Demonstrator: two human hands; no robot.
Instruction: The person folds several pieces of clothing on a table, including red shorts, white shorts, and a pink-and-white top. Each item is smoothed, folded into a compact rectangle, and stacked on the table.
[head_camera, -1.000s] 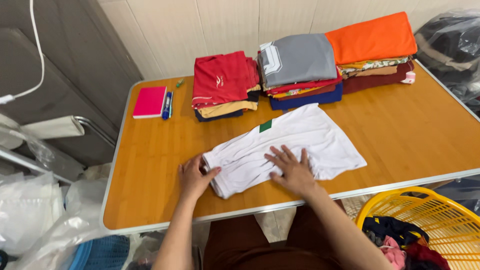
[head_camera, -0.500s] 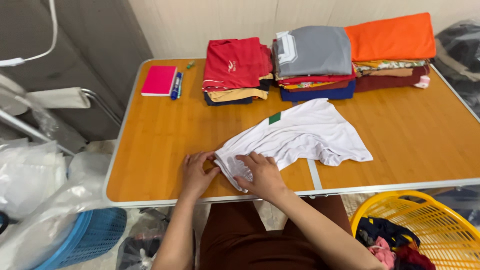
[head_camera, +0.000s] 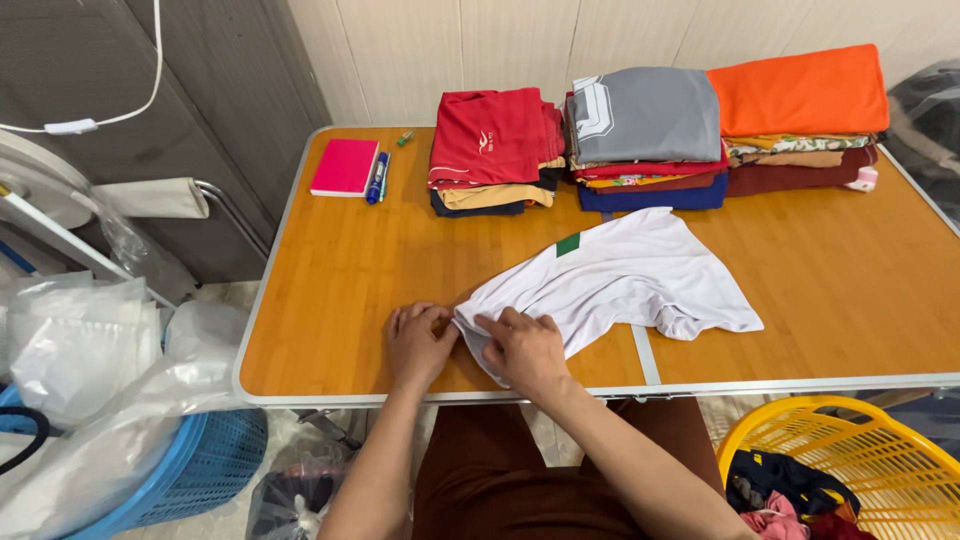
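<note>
Both hands are pinching the near-left end of the white shirt (head_camera: 610, 285) on the table (head_camera: 340, 270): left hand (head_camera: 420, 342) and right hand (head_camera: 522, 350), fingers closed on cloth. Shirt is lying near the front edge, long axis running from near-left to far-right, collar tag end pointing toward the stacks (head_camera: 640, 140). Risk: the bunched far end is dragging unevenly, likely skewing the fold or slipping off the front edge.
</note>
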